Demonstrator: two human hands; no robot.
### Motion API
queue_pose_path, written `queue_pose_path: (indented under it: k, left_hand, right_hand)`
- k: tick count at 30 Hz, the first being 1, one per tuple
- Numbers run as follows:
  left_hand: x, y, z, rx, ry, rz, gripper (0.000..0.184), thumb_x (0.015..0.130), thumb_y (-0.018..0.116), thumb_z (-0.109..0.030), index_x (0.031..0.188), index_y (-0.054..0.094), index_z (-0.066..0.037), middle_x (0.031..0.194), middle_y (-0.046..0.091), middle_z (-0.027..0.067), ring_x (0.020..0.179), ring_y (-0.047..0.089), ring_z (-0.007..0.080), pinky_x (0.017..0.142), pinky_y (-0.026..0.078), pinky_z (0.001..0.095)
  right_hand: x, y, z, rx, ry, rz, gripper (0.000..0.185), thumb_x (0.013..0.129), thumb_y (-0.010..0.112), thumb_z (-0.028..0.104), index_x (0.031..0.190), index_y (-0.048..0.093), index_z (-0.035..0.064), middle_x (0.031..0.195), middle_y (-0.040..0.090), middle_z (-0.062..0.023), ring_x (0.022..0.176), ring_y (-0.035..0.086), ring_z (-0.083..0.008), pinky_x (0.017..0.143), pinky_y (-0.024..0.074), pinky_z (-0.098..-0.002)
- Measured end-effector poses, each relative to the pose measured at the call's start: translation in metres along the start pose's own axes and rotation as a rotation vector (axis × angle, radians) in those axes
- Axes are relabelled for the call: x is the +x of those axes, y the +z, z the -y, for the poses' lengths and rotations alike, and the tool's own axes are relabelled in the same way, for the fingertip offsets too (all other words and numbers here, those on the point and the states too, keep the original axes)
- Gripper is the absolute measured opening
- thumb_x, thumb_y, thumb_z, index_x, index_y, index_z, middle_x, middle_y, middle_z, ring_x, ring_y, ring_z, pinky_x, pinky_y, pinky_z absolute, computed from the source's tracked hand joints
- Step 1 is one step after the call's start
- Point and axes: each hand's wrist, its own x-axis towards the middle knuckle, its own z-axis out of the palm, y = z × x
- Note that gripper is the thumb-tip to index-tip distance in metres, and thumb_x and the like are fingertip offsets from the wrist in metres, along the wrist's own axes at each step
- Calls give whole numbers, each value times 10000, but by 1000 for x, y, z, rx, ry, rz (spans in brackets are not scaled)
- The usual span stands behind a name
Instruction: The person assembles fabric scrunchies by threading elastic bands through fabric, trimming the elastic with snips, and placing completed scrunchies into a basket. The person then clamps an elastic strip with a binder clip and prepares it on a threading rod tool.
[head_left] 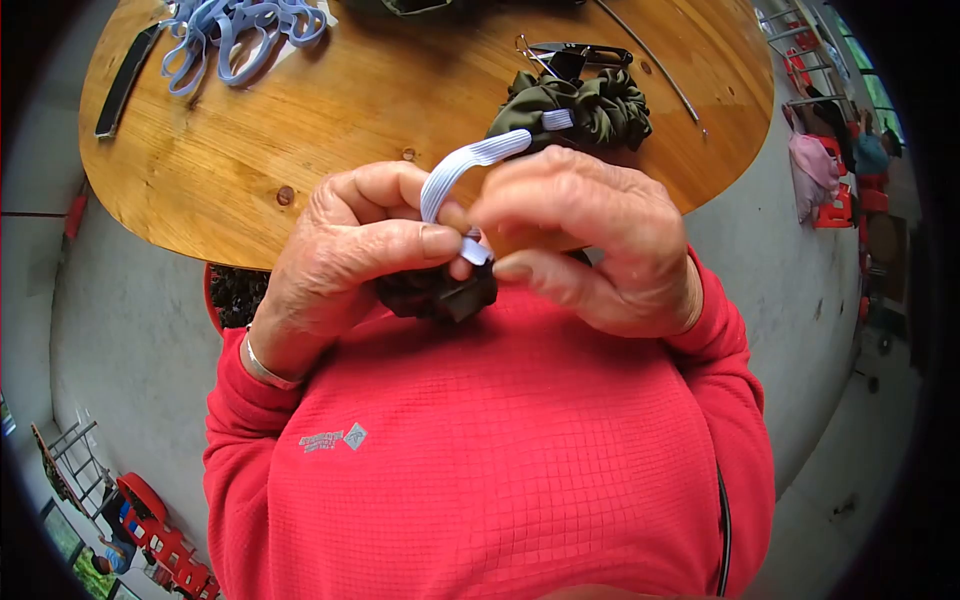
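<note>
Close to my chest, my left hand (365, 225) pinches a white ribbed elastic band (462, 165) between thumb and fingers. A short flat end of the elastic pokes out below the thumb, beside gathered dark fabric (450, 295) under the hand. The band arches up and away towards the table. My right hand (595, 235) is slightly blurred, its thumb and forefinger apart beside that short end; I see nothing held in it. Beyond lies a gathered olive-green fabric tube (610, 108), with a piece of elastic (557, 120) against it.
On the round wooden table (330, 120) lie a heap of pale blue elastic (245, 40), a black strip (127, 85), black-handled snips (575, 58) and a thin metal rod (660, 75). Dark cloth (420, 5) lies at the far edge. A red container (235, 295) stands below left.
</note>
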Motion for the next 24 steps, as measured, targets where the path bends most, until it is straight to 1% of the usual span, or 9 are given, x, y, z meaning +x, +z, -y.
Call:
queue_pose_path:
  k: [1, 4, 7, 10, 16, 19, 20, 23, 24]
  left_hand:
    - [0, 0, 1, -13, 21, 32, 109, 793, 635, -8, 899, 623, 12, 791, 663, 108, 665, 637, 140, 612, 521, 239]
    - [-1, 0, 3, 16, 13, 58, 107, 781, 634, 9, 888, 620, 7, 775, 664, 107, 661, 635, 137, 600, 511, 226]
    - [-3, -1, -2, 104, -17, 56, 111, 770, 638, 18, 879, 622, 6, 759, 665, 107, 663, 635, 135, 596, 507, 223]
    - [-2, -3, -6, 178, -45, 63, 106, 762, 641, 24, 866, 626, 11, 755, 665, 105, 669, 636, 136, 605, 511, 226]
    - [-2, -1, -5, 239, -26, 33, 107, 749, 644, 45, 853, 631, 21, 759, 664, 99, 685, 639, 134, 640, 518, 224]
    - [-3, 1, -7, 219, -34, -19, 110, 748, 648, 53, 853, 634, 23, 760, 663, 95, 700, 639, 132, 657, 519, 229]
    - [-3, 1, -8, 208, -31, -40, 109, 748, 650, 54, 852, 635, 24, 762, 663, 93, 706, 638, 131, 662, 519, 230]
    - [-1, 0, -4, 307, 80, -91, 144, 730, 645, 68, 865, 645, 17, 776, 666, 70, 703, 630, 111, 666, 515, 228]
    - [0, -2, -3, 457, 197, -83, 159, 717, 645, 71, 864, 646, 9, 778, 666, 67, 703, 627, 113, 662, 510, 230]
  right_hand:
    - [-3, 0, 1, -13, 85, -17, 167, 721, 682, -4, 875, 621, 21, 759, 603, -79, 657, 594, -219, 607, 495, -313]
    - [-10, 5, -7, 121, 187, 42, 181, 724, 683, -2, 895, 628, 23, 767, 614, -80, 630, 594, -193, 579, 488, -290]
    - [-10, 3, -10, 126, 192, 83, 190, 724, 697, 11, 903, 638, 32, 780, 629, -82, 608, 593, -160, 550, 474, -266]
    - [-8, 5, -15, 145, 127, 47, 167, 724, 701, 17, 879, 647, 44, 776, 638, -74, 587, 581, -133, 528, 459, -249]
    - [-3, 5, -24, 194, 82, 92, 86, 733, 683, 11, 803, 642, 39, 714, 626, -62, 581, 564, -119, 514, 446, -246]
    - [0, 5, -24, 201, 167, 152, 52, 739, 657, 4, 763, 625, 37, 674, 595, -45, 575, 549, -113, 511, 435, -246]
    - [1, 5, -25, 233, 218, 153, 40, 731, 619, -7, 736, 611, 32, 660, 568, -32, 579, 535, -107, 518, 425, -245]
    - [5, 8, -29, 261, 165, 126, 36, 714, 597, -17, 718, 595, 20, 657, 560, -34, 595, 531, -103, 533, 425, -246]
    - [6, 7, -27, 273, 189, 125, 23, 704, 582, -14, 695, 575, 6, 656, 558, -41, 604, 527, -98, 539, 425, -247]
